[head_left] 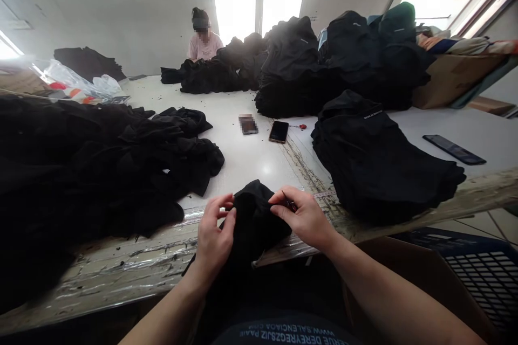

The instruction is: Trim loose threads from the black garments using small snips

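A black garment (259,221) hangs over the front edge of the table between my two hands, its top bunched into a peak. On its left side, my left hand (216,232) has thumb and fingers curled at the cloth's edge, pinching it. My right hand (305,218) pinches the garment's upper right side between thumb and forefinger. Tucked in the same hand is a small dark pointed tool, apparently thread snips (288,201), partly hidden by the fingers.
Loose black garments (101,167) heap up on the left. A neat black stack (364,156) lies right, beside a dark phone (454,149). Another phone (279,131) rests mid-table. Taller stacks (287,64) and a person (204,38) are behind. A blue crate (477,269) sits below right.
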`<state>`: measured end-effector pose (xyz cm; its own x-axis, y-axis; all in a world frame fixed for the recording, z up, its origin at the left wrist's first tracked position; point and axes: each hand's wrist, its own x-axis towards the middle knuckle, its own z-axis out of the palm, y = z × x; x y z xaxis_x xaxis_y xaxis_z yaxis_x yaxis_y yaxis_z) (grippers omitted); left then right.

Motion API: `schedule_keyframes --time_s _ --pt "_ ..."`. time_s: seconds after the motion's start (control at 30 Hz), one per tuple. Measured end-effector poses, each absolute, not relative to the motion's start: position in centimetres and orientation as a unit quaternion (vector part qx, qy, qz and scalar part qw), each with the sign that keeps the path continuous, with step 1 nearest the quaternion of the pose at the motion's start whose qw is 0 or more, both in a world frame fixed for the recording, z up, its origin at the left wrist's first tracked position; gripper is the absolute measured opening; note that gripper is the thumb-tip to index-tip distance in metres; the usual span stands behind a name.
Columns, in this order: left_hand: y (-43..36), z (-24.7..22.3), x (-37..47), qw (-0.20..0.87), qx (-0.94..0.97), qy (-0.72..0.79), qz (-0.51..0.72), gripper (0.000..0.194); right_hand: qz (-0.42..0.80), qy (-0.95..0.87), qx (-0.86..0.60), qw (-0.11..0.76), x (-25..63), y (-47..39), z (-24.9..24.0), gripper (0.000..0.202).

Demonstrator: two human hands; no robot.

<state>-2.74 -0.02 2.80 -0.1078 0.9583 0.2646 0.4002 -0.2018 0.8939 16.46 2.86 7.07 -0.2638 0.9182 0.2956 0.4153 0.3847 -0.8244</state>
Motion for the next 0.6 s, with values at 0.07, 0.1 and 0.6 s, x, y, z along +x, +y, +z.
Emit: schedule_keyframes --time_s 0.07,0.1,0.6 --pt "1.5 2.4 -3.1 0.241 0.631 0.567 0.472 0.041 0.356 -0.723 -0.436 0.4 16.5 2.4 7.7 0.005" --pt "2.6 2.3 -3.3 0.237 0.645 0.565 0.457 0.042 0.371 -0.725 -0.418 0.403 16.5 2.2 8.0 0.004" --pt "-1.3 13.2 -4.7 0.735 0.592 0.29 0.158 0.052 0.176 -0.693 -0.499 0.49 21.3 5.3 9.6 0.009"
